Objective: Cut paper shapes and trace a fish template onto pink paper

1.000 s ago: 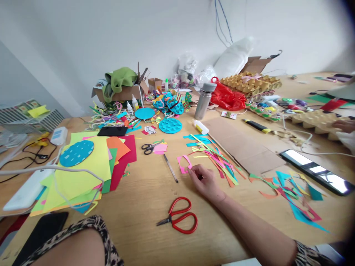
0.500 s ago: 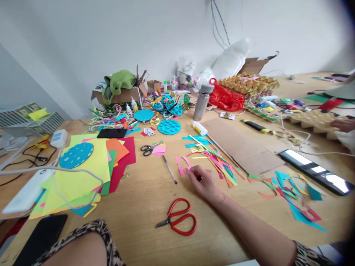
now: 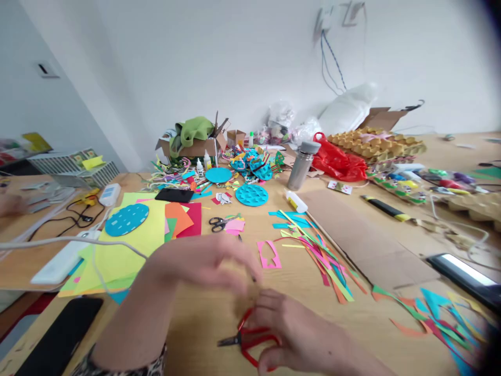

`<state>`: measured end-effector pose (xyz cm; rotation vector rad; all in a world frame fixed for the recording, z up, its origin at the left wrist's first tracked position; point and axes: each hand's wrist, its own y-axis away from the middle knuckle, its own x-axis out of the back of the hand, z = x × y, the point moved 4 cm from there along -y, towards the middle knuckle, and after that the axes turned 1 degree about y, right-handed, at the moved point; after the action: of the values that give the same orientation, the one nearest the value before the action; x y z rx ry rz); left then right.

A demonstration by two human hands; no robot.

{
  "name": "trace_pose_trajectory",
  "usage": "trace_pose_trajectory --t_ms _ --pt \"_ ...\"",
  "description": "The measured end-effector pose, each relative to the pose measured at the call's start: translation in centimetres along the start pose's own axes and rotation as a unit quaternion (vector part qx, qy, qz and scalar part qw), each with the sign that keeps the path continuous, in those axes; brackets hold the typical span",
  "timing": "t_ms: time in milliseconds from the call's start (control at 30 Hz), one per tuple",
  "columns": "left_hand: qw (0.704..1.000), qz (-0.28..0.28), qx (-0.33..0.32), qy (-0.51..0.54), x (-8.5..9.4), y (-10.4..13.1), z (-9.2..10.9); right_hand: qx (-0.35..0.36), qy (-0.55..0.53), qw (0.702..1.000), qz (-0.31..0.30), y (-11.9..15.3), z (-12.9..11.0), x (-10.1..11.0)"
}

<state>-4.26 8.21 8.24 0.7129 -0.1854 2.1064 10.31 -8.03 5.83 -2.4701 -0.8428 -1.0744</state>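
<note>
My left hand [image 3: 213, 261], blurred by motion, reaches in from the left above the table, thumb and fingers apart, with nothing visible between them. Part of a pen [image 3: 240, 237] shows behind it. My right hand [image 3: 279, 321] has its fingers and thumb around the handles of the red scissors [image 3: 229, 341], whose blades point left on the wood. Beyond the hands lies a cut pink paper piece [image 3: 276, 259]. Small black scissors [image 3: 216, 224] rest farther back, touching pink paper scraps [image 3: 236, 225].
Coloured sheets [image 3: 146, 219] and a dark phone [image 3: 62, 334] are on the left. Paper strips [image 3: 329, 261], cardboard [image 3: 352, 235] and scraps lie right. A metal bottle [image 3: 300, 169], blue discs [image 3: 251, 195] and a red bag [image 3: 340, 162] stand or lie behind. Another person's blurred hand [image 3: 11, 204] shows far left.
My left hand has come into view. My right hand has let go of the pink paper and moved nearer, onto the red scissors. The whole view has shifted upward and left.
</note>
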Motion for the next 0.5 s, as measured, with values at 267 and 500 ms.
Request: trace_pose_trajectory --t_ms 267,500 --pt "0.928 0.141 0.041 -0.342 1.1 -5.2 -4.0 0.022 0.109 0.993 -0.048 0.0 1.6 -2.4" --pt "0.932 0.174 0.037 -0.314 0.2 -6.0 -6.9 0.011 0.134 0.991 -0.026 -0.1 2.5 -3.7"
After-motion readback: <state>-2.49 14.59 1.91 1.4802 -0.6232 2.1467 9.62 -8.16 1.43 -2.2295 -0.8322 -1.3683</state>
